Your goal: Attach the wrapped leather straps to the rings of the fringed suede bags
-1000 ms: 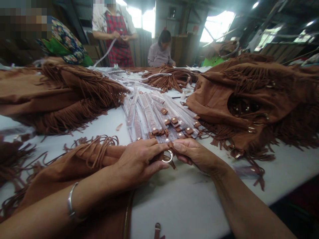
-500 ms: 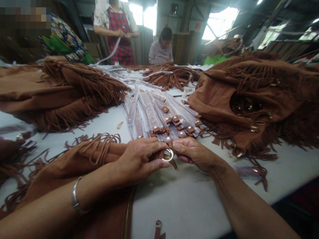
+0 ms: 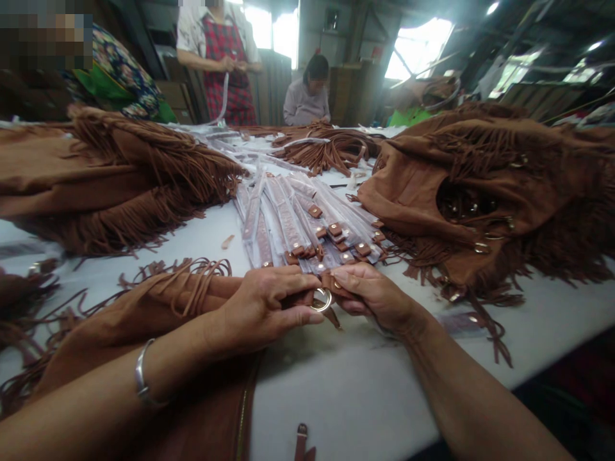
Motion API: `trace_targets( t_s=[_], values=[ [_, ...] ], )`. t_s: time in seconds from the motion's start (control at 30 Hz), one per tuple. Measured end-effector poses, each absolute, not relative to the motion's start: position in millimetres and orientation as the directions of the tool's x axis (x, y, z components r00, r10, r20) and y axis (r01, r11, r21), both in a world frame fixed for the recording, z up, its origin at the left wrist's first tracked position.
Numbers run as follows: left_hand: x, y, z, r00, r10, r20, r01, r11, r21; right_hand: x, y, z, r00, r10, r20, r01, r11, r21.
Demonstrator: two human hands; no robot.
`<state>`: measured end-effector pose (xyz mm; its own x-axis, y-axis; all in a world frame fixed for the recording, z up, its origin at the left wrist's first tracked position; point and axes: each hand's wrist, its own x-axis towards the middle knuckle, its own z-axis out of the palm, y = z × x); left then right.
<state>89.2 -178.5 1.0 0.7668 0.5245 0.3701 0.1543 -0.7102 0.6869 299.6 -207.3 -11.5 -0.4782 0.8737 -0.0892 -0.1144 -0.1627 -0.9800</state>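
Note:
My left hand (image 3: pixel 276 301) pinches a gold metal ring (image 3: pixel 321 299) between thumb and fingers. My right hand (image 3: pixel 372 291) grips the end of a brown leather strap (image 3: pixel 331 282) with a snap stud on it, and this end lies against the ring. Whether the strap passes through the ring I cannot tell. A small brown tab hangs below the ring. Under my left forearm lies a brown fringed bag (image 3: pixel 158 320) with a zip along its edge. Just beyond my hands, several straps in clear plastic sleeves (image 3: pixel 288 218) lie in a fanned pile.
Fringed brown bags are heaped at the left (image 3: pixel 120 173) and right (image 3: pixel 480 186) of the white table (image 3: pixel 365 397). A small strap piece with a buckle (image 3: pixel 301 442) lies near the front edge. Several people are at the far side, one in a checked apron (image 3: pixel 225 70).
The strap end with its stud now shows more between my right fingers, beside the ring. Both hands stay nearly in place, and the view has shifted slightly.

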Motion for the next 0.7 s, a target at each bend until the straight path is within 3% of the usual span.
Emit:
trace_targets(
  t_s=[0.2, 0.5, 0.7],
  values=[
    [88.1, -178.6, -0.3, 0.784, 0.451, 0.427, 0.109, -0.776, 0.621, 300.5, -208.5, -6.6, -0.526, 0.842, -0.123, -0.040, -0.169, -0.985],
    [86.7, -178.7, 3.3, 0.830, 0.447, 0.333, 0.146, -0.751, 0.644, 304.9, -206.6, -6.5, -0.627, 0.766, -0.144, -0.023, -0.203, -0.979],
    [86.5, -180.0, 2.6, 0.816, 0.451, 0.361, 0.135, -0.756, 0.640, 304.4, -212.6, -2.4, -0.602, 0.789, -0.120, -0.022, -0.167, -0.986]
  ],
)
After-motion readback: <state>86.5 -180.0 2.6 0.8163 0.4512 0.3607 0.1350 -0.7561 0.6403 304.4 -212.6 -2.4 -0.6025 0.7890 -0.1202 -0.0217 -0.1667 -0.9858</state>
